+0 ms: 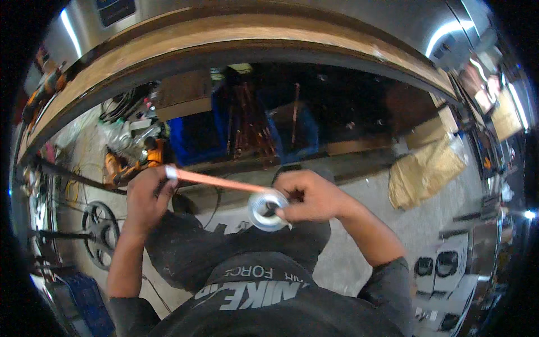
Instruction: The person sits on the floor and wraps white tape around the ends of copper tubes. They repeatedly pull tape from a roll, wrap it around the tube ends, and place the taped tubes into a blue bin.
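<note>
Between my hands, above my lap, stretches a thin copper pipe, slightly blurred. My left hand is closed on its left end, where a white band shows beside the fingers. My right hand grips a roll of pale grey-white tape, the thumb at the roll's core. The pipe's right end meets the upper edge of the roll; I cannot tell whether it passes behind it or whether the right fingers also touch it.
Ahead runs a wooden-edged workbench. Beneath it are blue bins and a bundle of copper pipes. Orange power tools and a black spoked wheel lie left. A crumpled brown paper sack rests on the floor at right.
</note>
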A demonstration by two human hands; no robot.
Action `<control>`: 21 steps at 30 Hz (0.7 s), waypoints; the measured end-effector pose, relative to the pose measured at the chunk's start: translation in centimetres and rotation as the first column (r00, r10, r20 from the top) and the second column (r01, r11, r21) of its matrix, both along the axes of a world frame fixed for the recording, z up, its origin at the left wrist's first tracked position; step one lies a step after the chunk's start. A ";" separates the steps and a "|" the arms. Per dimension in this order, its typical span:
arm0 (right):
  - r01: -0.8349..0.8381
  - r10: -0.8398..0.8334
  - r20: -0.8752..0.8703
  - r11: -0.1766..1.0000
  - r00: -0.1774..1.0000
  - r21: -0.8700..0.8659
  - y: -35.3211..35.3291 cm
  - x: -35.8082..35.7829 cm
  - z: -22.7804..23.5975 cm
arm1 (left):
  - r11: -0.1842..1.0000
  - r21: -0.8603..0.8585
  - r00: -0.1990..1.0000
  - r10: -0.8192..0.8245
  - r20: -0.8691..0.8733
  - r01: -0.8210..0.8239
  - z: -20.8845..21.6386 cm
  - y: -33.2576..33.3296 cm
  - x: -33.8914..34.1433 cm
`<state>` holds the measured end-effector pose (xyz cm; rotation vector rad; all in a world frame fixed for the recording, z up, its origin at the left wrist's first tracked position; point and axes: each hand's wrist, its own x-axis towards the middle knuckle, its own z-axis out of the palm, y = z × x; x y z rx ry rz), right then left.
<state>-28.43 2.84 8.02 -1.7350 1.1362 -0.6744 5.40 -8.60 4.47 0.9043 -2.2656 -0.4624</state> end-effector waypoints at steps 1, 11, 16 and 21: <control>0.052 -0.046 0.065 0.994 0.997 -0.101 -0.4 -0.2 -1.6 | 0.958 0.238 0.987 0.164 -0.002 -0.159 0.0 0.4 -0.5; 0.240 -0.689 0.693 0.724 0.214 0.646 -3.0 7.0 -14.4 | 0.404 0.905 0.972 -0.234 -0.037 0.131 -10.7 10.3 -11.1; 0.313 -0.695 0.654 0.719 0.298 0.621 -2.8 7.9 -14.1 | 0.264 0.920 0.952 -0.173 -0.252 0.291 -11.3 10.2 -10.6; 0.336 -0.705 0.646 0.708 0.292 0.621 -2.5 8.2 -14.3 | 0.015 0.901 0.894 -0.133 -0.428 0.433 -13.0 8.8 -9.2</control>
